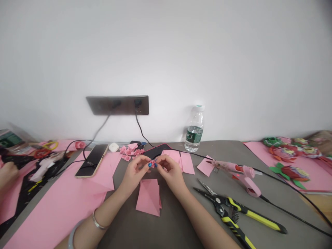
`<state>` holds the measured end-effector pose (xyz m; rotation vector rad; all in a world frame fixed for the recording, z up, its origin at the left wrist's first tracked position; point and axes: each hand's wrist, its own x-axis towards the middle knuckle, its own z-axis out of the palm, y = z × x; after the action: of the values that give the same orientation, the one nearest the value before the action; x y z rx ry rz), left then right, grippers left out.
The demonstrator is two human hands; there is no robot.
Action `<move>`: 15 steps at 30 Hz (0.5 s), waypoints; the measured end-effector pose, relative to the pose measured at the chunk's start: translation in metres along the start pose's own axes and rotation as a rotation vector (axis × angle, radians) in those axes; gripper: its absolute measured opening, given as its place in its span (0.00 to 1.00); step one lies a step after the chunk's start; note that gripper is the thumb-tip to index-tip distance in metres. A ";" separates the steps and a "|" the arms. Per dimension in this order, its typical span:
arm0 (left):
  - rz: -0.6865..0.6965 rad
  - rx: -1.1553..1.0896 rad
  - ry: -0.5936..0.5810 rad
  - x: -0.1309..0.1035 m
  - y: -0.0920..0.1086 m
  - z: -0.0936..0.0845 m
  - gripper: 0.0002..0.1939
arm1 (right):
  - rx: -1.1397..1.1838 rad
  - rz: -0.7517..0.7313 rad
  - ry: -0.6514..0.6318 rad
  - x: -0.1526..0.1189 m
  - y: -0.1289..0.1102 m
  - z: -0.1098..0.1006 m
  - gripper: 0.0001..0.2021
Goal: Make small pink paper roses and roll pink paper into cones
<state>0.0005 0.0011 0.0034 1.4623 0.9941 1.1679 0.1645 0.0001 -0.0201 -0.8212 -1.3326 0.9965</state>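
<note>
Between the fingertips of both hands is a small folded pink paper flower (pixel 153 163), mostly covered by the fingers. My left hand (pixel 137 171) pinches it from the left, and my right hand (pixel 169 169) pinches it from the right. Just below the hands, a short stack of pink paper squares (pixel 148 197) lies on the grey table. Behind the left hand sits a cluster of finished pink paper flowers (pixel 129 152). More pink paper pieces (pixel 187 162) lie behind the right hand, partly over a dark flat object (pixel 158 149).
Pink glue gun (pixel 241 173) and yellow-black shears (pixel 225 207), blades apart, lie right. A water bottle (pixel 194 129) stands by the wall. A phone (pixel 92 160) rests on pink sheets (pixel 59 207). Cables cross the table. Another person's hand (pixel 7 176) is far left; colourful paper flowers (pixel 290 173) lie right.
</note>
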 end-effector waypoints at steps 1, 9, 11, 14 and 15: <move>-0.003 0.002 -0.010 0.000 0.000 0.000 0.10 | 0.004 0.006 -0.002 0.000 0.001 0.000 0.02; 0.016 0.052 -0.020 0.001 -0.002 0.001 0.10 | 0.002 0.027 -0.036 0.001 0.003 -0.001 0.04; 0.030 0.072 -0.013 0.000 -0.002 0.001 0.09 | -0.008 0.025 -0.046 0.000 0.002 -0.001 0.04; 0.055 0.109 -0.002 -0.001 0.000 0.001 0.08 | -0.017 0.026 -0.056 0.000 0.001 0.000 0.05; 0.064 0.121 -0.001 -0.002 0.001 0.001 0.08 | -0.016 0.029 -0.057 0.000 0.001 0.000 0.06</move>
<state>0.0010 -0.0007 0.0041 1.5999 1.0396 1.1694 0.1641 0.0004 -0.0213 -0.8317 -1.3828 1.0397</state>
